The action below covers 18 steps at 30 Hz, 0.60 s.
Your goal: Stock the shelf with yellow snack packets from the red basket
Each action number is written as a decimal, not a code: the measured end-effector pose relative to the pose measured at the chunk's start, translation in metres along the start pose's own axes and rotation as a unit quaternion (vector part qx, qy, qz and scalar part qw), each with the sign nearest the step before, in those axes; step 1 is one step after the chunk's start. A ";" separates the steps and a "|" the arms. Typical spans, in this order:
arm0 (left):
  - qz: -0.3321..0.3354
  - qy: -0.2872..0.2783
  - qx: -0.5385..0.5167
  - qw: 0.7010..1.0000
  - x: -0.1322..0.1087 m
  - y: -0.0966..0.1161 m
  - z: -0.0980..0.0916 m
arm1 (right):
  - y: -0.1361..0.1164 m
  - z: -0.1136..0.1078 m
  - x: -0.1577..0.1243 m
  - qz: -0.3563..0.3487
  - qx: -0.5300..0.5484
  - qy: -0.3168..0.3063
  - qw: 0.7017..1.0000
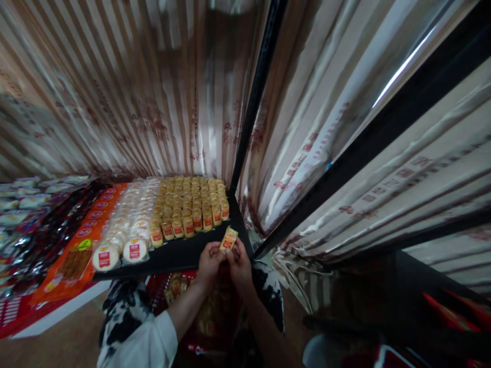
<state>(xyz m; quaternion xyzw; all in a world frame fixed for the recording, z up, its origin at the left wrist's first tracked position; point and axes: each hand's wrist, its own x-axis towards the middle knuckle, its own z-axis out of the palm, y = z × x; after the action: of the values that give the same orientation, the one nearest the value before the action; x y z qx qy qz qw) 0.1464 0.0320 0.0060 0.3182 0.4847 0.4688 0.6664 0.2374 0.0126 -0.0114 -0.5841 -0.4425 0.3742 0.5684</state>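
Between the fingers of my left hand and my right hand is a small yellow wrapped snack cake with a red and white label. Both hands pinch it from its two sides, just in front of the black shelf. Beyond them on the shelf, matching snack cakes stand in tight rows, labels facing me. Under my forearms a red basket holds more yellow packets, partly hidden by my arms.
Left of the rows lie clear-wrapped round white crackers, orange snack packs and dark shiny packets. Patterned curtains hang behind the shelf. A black post and slanting black bar frame the right side.
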 end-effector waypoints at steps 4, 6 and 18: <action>0.098 0.001 0.206 0.974 0.030 0.033 0.012 | -0.008 0.001 0.035 -0.053 -0.085 0.053 0.994; 0.179 -0.001 0.304 0.936 0.046 0.057 0.019 | -0.014 0.002 0.056 -0.079 -0.117 0.073 0.987; 0.229 -0.114 0.466 0.847 0.158 0.157 0.074 | -0.051 0.017 0.175 -0.114 -0.143 0.139 0.973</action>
<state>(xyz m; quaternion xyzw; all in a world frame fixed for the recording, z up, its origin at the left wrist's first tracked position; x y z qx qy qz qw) 0.1807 0.2381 0.1135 0.7444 0.4801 0.2872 0.3645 0.2744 0.1807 0.0498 -0.6511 -0.4716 0.1545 0.5742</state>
